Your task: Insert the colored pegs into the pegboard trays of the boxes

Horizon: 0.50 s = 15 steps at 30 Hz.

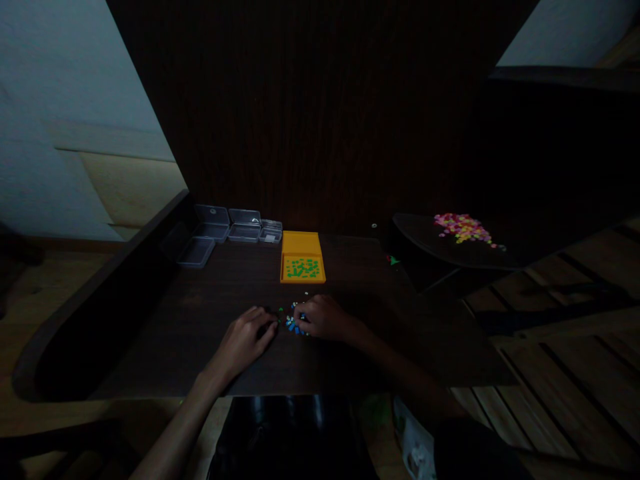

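A small heap of blue and white pieces (292,325) lies on the dark tabletop between my two hands, with a few tiny green bits (281,310) at its left edge. My right hand (325,318) reaches into the heap from the right, its fingers curled together over the pieces; whatever is between the fingertips is hidden. On the left, my left hand (249,337) rests on the table with bent fingers, thumb and forefinger close together beside the green bits. What they pinch is too small to make out. Beyond the hands, an opened yellow box (301,241) holds many green pieces (303,268).
Several clear plastic cases (245,232) stand with lids raised at the back left, and another clear case (196,253) lies nearer. A pile of pink and yellow pieces (464,228) covers part of a curved shelf (425,233) at right. A red-and-green item (393,261) lies by it.
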Available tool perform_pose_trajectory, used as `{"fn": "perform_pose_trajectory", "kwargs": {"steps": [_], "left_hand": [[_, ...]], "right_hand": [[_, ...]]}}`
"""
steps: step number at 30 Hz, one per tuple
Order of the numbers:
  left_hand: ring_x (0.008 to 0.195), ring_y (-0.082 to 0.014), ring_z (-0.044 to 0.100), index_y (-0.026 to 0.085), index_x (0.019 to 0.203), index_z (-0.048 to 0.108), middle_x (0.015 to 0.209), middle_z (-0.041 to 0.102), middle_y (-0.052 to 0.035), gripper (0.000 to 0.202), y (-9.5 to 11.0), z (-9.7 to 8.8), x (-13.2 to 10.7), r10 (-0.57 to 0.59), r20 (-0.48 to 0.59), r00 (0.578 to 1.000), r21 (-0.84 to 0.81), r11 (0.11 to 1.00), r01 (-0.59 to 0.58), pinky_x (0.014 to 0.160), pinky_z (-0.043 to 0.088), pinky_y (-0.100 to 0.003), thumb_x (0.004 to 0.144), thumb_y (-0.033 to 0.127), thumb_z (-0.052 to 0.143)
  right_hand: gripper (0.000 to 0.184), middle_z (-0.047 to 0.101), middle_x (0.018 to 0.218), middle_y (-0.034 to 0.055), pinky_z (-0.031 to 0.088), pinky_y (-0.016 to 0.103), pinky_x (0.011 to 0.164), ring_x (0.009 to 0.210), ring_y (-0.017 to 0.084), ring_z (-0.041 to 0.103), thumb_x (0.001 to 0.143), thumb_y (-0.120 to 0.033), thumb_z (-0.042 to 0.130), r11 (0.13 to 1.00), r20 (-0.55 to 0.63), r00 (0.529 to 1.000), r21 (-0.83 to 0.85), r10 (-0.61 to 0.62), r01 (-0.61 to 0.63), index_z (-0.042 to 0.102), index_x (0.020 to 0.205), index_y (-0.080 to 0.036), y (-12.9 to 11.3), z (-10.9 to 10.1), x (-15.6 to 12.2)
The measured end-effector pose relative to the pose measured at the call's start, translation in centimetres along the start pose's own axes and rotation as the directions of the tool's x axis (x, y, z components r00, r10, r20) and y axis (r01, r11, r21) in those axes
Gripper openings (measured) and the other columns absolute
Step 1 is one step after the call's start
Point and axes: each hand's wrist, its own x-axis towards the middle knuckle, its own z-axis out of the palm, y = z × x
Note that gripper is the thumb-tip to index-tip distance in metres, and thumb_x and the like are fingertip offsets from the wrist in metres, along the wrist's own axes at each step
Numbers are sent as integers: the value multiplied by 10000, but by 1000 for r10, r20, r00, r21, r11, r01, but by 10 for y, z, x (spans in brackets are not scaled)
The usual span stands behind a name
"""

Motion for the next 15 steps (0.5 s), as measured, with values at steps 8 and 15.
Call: {"fn": "perform_pose_trajectory", "kwargs": {"steps": [8, 15], "left_hand": [[844, -183, 606, 208, 974, 677, 841, 650, -44, 208, 3, -1, 1, 68, -1, 998, 35, 997, -68, 765, 496, -293, 907, 261, 487], [845, -184, 594, 207, 929, 671, 828, 625, -40, 183, 2, 2, 2, 108, 3, 994, 66, 992, -108, 771, 490, -291, 901, 233, 492]], "right_hand": [[137, 719, 812, 47, 369, 256, 686, 787, 180, 639, 863, -251, 572, 1000, -3, 1000, -4, 5, -5, 701, 882, -209, -5, -3, 0], [143, 714, 802, 39, 358, 248, 658, 753, 166, 625, 852, -239, 567, 1000, 19, 1000, -8, 3, -3, 704, 879, -209, -4, -4, 0]]}}
